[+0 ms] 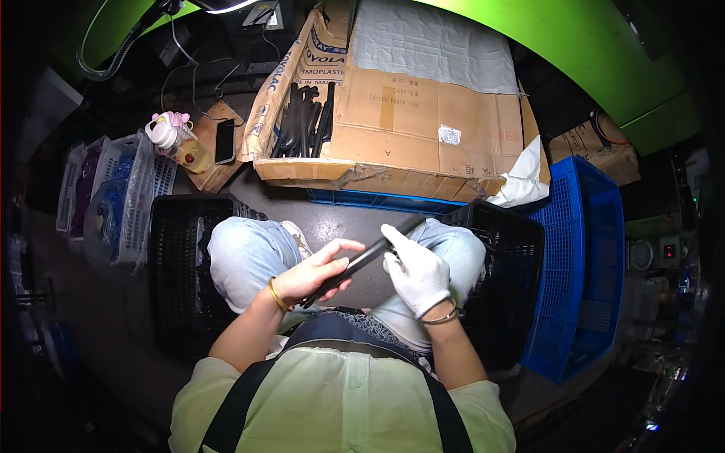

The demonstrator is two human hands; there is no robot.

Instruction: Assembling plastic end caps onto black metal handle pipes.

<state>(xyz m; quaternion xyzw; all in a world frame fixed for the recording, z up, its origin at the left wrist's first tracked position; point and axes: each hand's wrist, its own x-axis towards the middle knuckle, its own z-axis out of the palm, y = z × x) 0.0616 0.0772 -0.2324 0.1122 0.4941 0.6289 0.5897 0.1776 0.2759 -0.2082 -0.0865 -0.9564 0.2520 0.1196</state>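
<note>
My pale yellow-green short-sleeved shirt (pixel 340 400) with dark apron straps fills the lower edge of the view. Above it, my knees in light blue jeans (pixel 249 260) are spread apart over the dark floor.

My left hand (pixel 313 272), bare and wearing a gold bangle at the wrist, is closed around the lower end of a long, narrow black plastic strip (pixel 362 260); the thumb lies over the top face and the fingers curl beneath it. My right hand (pixel 415 272), in a white fabric glove with a thin bracelet at the wrist, touches the strip's upper part with the index finger extended along it; I cannot tell whether the remaining fingers grip it. The strip runs diagonally between my knees, from lower left to upper right, above my lap.

A black perforated plastic crate (pixel 181 264) stands just beside my left knee. A second black perforated crate (pixel 506 279) stands beside my right knee, and a blue perforated plastic crate (pixel 589 264) stands touching its outer side.

Ahead of my knees sits a large flattened brown cardboard box (pixel 423 121); more black plastic strips (pixel 306 121) lie in its open left compartment. At the box's left corner, a small wooden board (pixel 208 177) carries a clear drink bottle with pink lid (pixel 177 140) and a black smartphone (pixel 225 141). White mesh baskets (pixel 132 196) stand at the far left.
</note>
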